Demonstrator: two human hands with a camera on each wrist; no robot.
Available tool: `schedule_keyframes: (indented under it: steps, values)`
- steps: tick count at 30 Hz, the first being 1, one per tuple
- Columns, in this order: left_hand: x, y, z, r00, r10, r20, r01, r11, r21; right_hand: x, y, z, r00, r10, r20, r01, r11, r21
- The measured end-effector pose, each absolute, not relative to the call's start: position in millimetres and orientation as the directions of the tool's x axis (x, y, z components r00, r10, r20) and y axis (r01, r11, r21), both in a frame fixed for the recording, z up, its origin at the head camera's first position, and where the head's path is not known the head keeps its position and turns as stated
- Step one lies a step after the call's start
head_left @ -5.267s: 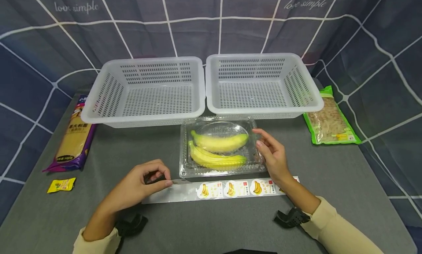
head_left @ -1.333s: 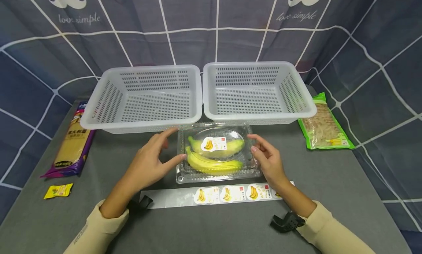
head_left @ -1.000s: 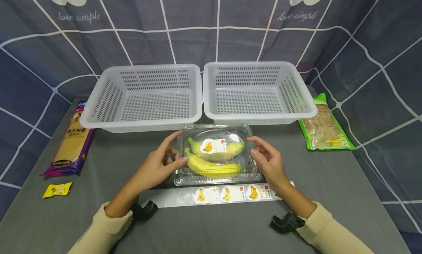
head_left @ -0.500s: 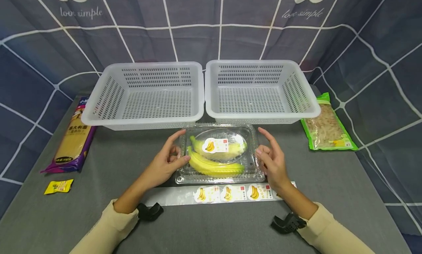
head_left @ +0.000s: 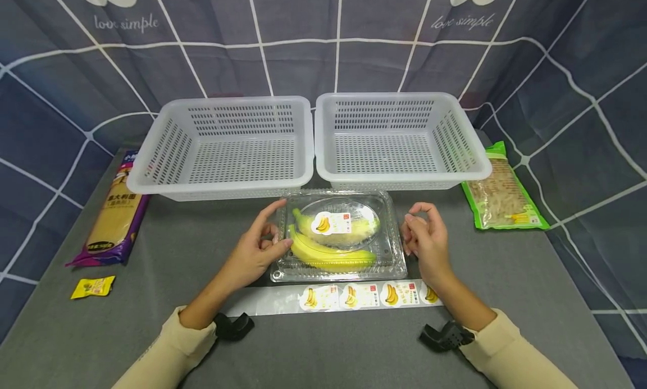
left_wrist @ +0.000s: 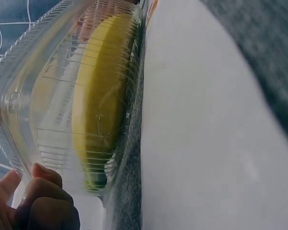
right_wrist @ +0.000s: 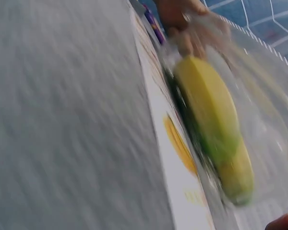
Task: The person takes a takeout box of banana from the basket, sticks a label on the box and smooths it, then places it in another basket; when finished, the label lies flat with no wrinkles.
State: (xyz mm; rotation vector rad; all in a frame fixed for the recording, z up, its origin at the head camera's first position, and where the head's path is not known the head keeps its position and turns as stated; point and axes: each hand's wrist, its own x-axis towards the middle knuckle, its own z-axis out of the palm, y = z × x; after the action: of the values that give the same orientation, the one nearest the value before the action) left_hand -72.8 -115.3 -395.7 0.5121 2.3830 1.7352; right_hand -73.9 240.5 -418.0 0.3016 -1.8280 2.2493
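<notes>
A clear plastic clamshell box [head_left: 386, 260] with bananas [head_left: 333, 254] inside lies on the table, its lid down. On the lid sits a banana-printed label [head_left: 331, 223]. My left hand [head_left: 255, 251] holds the box's left edge, thumb on the rim; in the left wrist view its curled fingers [left_wrist: 48, 203] touch the box's corner. To the right of the box, slightly apart from it, is my right hand [head_left: 427, 240], fingers loosely bent and holding nothing. A strip of banana labels [head_left: 268, 301] lies along the front of the box, partly behind the right wrist.
Two white perforated baskets [head_left: 222, 184] [head_left: 404, 178] stand side by side behind the box. At the left lie a spaghetti packet [head_left: 112, 218] and a small yellow wrapped packet [head_left: 93, 287]. A green-edged bag [head_left: 505, 192] lies at the right.
The left hand, earlier at the strip's left end, has come to the box's left edge. A label now sits on the lid. The right hand has let go and moved right.
</notes>
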Motion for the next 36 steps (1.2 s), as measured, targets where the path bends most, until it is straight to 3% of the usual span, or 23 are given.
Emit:
schedule_keyframes:
  steps: [9,15,23,36]
  values:
    - [-72,-115,-398,-0.934,0.348,0.085,0.187,0.271,0.944,-98,278,-400,-0.91,0.311,0.276,-0.367,-0.287,-0.885]
    - [-73,-114,-398,-0.934,0.346,0.089,0.191,0.275,0.942,-115,309,-388,-0.871,0.467,0.154,-0.343,-0.355,-0.87]
    - [-73,-113,-399,-0.932,0.353,0.086,0.191,0.275,0.942,-137,328,-383,-0.839,0.543,0.019,-0.337,-0.492,-0.803]
    - [-73,-114,-399,-0.93,0.355,0.089,0.189,0.258,0.948,-157,320,-388,-0.749,0.659,0.07,-0.426,-0.398,-0.812]
